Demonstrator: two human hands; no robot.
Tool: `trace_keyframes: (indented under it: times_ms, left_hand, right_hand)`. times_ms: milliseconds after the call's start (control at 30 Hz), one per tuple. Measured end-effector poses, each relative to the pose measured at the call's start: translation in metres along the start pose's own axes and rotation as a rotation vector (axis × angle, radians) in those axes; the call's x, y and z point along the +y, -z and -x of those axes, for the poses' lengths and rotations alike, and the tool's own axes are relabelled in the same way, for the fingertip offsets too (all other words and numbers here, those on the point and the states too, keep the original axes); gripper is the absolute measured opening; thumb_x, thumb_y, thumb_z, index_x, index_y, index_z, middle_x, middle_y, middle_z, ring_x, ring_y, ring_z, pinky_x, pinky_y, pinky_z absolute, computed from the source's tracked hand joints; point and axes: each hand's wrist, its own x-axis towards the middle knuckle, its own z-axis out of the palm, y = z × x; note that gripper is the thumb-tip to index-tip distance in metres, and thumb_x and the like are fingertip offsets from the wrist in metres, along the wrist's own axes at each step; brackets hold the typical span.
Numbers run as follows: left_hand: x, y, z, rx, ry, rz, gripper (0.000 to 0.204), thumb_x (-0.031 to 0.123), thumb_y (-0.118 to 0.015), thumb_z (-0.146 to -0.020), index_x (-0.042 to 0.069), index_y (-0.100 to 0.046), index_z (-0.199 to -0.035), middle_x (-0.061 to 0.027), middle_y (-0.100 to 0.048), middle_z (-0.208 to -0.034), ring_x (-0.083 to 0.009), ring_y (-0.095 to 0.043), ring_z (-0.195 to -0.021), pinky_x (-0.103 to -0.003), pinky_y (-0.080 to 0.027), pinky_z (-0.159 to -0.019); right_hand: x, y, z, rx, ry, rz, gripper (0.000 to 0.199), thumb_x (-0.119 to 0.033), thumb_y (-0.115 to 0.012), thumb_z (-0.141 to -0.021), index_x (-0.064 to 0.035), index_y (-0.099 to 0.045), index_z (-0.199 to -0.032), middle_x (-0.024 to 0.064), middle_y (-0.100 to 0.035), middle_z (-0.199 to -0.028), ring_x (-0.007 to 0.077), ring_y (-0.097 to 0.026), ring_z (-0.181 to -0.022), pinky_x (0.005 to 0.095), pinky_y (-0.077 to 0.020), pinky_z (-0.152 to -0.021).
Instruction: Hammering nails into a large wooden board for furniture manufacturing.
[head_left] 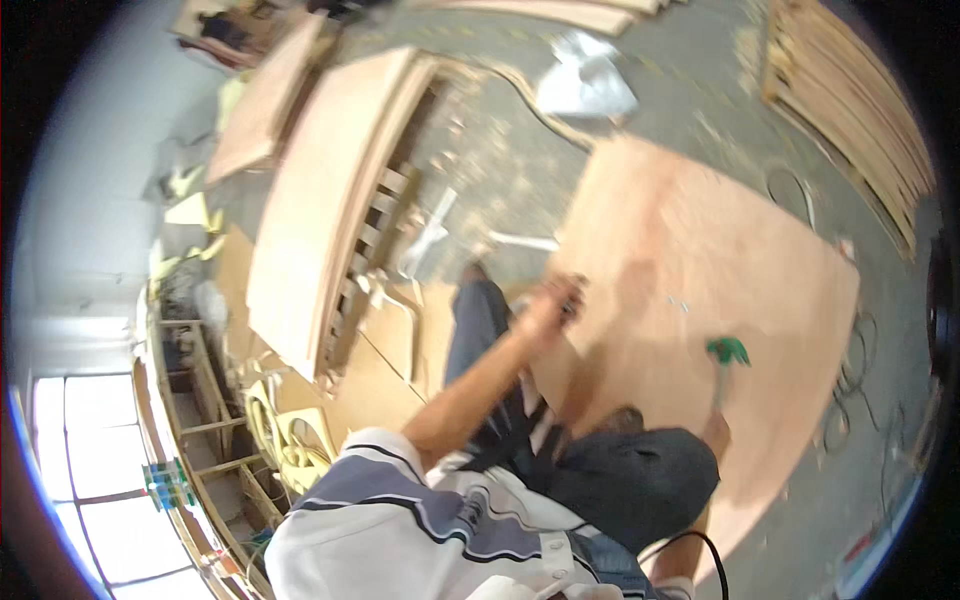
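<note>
A large pale plywood sheet (760, 260) lies in front of me and to my right, with my bent legs at its near left side. My left hand (552, 304) is over the sheet's left edge, its fingers curled around something small and dark, too blurred to name. Beyond my right knee, my right hand (716, 432) is closed around the pale shaft of a hammer-like tool with a green head (727, 350). That head is over the sheet. My knee partly hides the right forearm. Small shiny bits (680, 304) lie on the sheet between the hands.
Stacked boards (325, 200) stand to the left, and more long boards (850, 110) lie at the far right. A white plastic bag (585, 80) sits beyond the sheet. Cables (850, 380) run along the right floor. Yellowish cut pieces (295, 430) are at the lower left.
</note>
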Motion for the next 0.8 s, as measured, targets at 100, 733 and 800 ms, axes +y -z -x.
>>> trace_keyframes:
  times_ms: [100,733,800]
  left_hand:
    - [0.023,-0.010,-0.004,-0.093,-0.033,-0.011,0.018,0.021,-0.051,-0.093,0.005,-0.056,-0.100,0.0003,-0.051,-0.071,-0.0096,-0.048,-0.062,-0.022,-0.038,-0.053]
    - [0.194,0.019,-0.088,-0.227,0.074,-0.020,0.006,0.015,-0.050,-0.090,0.012,-0.052,-0.085,0.0017,-0.049,-0.064,-0.0074,-0.044,-0.051,-0.022,-0.032,-0.041]
    - [0.211,0.022,-0.094,-0.159,0.021,-0.083,0.007,0.018,-0.052,-0.090,0.012,-0.052,-0.085,0.0020,-0.048,-0.064,-0.0075,-0.044,-0.052,-0.022,-0.032,-0.042]
  right_hand:
    - [-0.077,0.024,-0.038,-0.158,-0.130,0.164,0.041,-0.027,-0.042,-0.095,0.0095,-0.058,-0.096,0.0266,-0.061,-0.089,0.0318,-0.061,-0.084,0.0411,-0.0457,-0.075]
    - [-0.270,0.036,-0.173,-0.303,-0.199,1.046,0.033,-0.026,-0.055,-0.083,0.0033,-0.064,-0.095,0.0229,-0.064,-0.096,0.0357,-0.063,-0.092,0.0436,-0.0496,-0.078]
    - [-0.254,0.036,-0.153,-0.292,-0.267,0.978,0.032,-0.023,-0.053,-0.083,0.0041,-0.060,-0.100,0.0248,-0.062,-0.102,0.0381,-0.061,-0.095,0.0438,-0.0489,-0.080]
